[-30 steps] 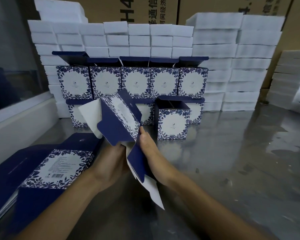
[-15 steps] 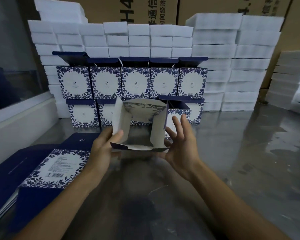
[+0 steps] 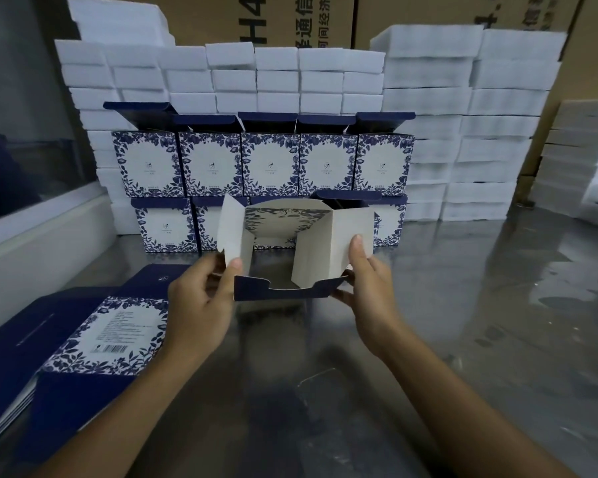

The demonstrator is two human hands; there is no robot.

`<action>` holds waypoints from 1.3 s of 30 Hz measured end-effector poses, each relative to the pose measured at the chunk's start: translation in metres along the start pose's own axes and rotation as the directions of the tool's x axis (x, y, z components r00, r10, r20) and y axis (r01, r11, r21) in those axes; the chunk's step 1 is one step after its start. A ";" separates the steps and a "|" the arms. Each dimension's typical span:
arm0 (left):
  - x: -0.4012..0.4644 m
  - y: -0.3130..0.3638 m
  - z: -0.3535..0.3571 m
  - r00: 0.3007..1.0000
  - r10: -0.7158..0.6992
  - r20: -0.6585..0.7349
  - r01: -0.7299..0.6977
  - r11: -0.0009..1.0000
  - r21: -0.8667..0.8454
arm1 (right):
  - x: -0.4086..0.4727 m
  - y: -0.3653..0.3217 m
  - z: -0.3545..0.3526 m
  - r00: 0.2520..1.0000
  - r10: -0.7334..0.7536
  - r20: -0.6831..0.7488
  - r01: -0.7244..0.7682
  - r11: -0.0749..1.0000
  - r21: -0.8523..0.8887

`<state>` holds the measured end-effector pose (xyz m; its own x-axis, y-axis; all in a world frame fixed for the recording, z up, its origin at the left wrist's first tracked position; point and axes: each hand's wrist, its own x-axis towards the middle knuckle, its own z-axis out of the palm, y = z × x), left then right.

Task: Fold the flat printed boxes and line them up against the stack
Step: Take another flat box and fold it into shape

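Right now both hands are holding the half-folded box (image 3: 290, 250) up over the counter (image 3: 463, 322), open end facing the person: the left hand (image 3: 201, 305) is pinching its 9 o'clock flap, and the right hand (image 3: 366, 281) is gripping its 3 o'clock side, so the flaps can be tucked. Finished boxes (image 3: 270, 163) are waiting at 12 o'clock.

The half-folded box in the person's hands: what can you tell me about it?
The half-folded box is thin printed card, dark blue with a blue leaf pattern outside and plain pale card inside. It is opened into a square tube, its open end facing the camera, flaps still unfolded. It is held above the shiny table, in front of the rows of finished boxes. The left hand pinches its left flap; the right hand grips its right side.
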<state>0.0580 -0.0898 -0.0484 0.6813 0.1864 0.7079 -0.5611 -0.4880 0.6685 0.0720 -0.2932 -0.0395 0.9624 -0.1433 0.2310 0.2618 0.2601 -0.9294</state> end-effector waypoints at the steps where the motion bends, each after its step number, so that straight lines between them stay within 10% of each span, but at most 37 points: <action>1: 0.000 0.000 0.000 1.000 0.015 -0.022 -0.014 1.000 0.026 | 0.000 -0.001 0.000 1.000 -0.003 -0.005 0.003 1.000 0.017; 12: 0.004 -0.016 0.002 0.969 -0.246 -0.021 0.242 0.964 -0.111 | 0.008 0.002 -0.012 0.960 -0.212 -0.181 0.202 0.977 -0.074; 25: 0.005 -0.018 -0.001 0.943 -0.325 -0.074 0.314 0.941 -0.126 | 0.008 0.024 -0.028 0.892 -0.153 0.425 0.401 0.703 -0.588; 33: 0.003 -0.017 0.000 0.956 -0.284 0.069 0.292 0.927 -0.236 | 0.005 0.029 -0.016 0.888 -0.393 0.239 0.447 0.619 -0.646; 39: -0.006 -0.017 0.002 0.974 -0.208 0.086 0.203 0.977 0.068 | -0.003 0.029 -0.007 0.842 -0.519 0.149 0.486 0.607 -0.629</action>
<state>0.0642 -0.0838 -0.0651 0.8210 0.2097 0.5310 -0.3784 -0.4967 0.7811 0.0760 -0.2917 -0.0692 0.6848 -0.1136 0.7198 0.5804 -0.5123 -0.6330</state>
